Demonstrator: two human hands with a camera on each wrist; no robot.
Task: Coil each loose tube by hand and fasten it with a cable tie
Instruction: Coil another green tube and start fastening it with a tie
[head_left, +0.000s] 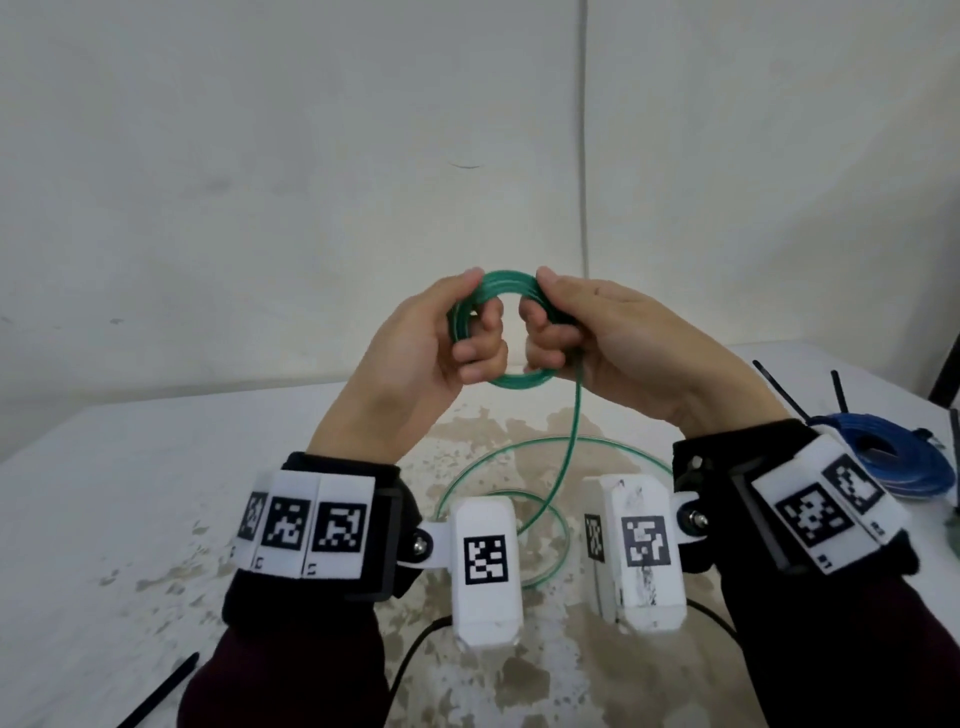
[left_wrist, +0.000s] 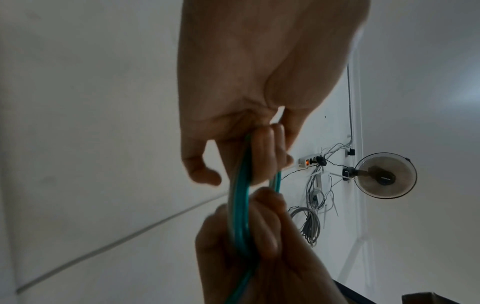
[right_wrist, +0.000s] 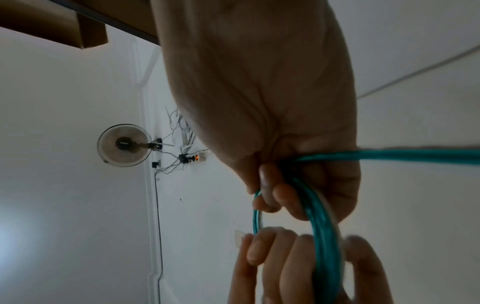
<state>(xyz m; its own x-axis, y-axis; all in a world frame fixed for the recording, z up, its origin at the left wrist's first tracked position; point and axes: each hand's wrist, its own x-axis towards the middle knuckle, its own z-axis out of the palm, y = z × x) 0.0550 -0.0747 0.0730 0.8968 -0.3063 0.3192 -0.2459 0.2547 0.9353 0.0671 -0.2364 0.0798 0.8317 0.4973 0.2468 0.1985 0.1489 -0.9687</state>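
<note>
Green translucent plastic tube (head_left: 498, 332), thin and light, several turns already gathered into a small ring that I hold up in the air above the worn white table (head_left: 130, 493). Judging by the way the loose tail keeps its own wide curves, it is springy rather than limp: it should want to unwind the moment the pinch slackens, and the smooth skin looks slippery. Best hold, I reckon, is across all the turns at once, on opposite sides of the ring, not on a single strand. My left hand (head_left: 415, 353) takes the ring's left side, thumb on the outside near the top, fingers curled through the middle and closed on the bundle. My right hand (head_left: 597, 343) mirrors it on the ring's right side, thumb on top, fingers hooked through the centre and clamped over the turns; the right wrist view shows the strands running under those fingers (right_wrist: 283, 197). Neither hand has any slack in it. From under my right hand the uncoiled tail (head_left: 575, 415) drops below the ring and lies in big loops on the table between my wrists. Right of the ring, near the table edge, sits a blue coiled tube (head_left: 883, 457) with black cable ties (head_left: 779, 389) sticking up by it. One more black cable tie (head_left: 161, 691) lies well below and left of the ring.
</note>
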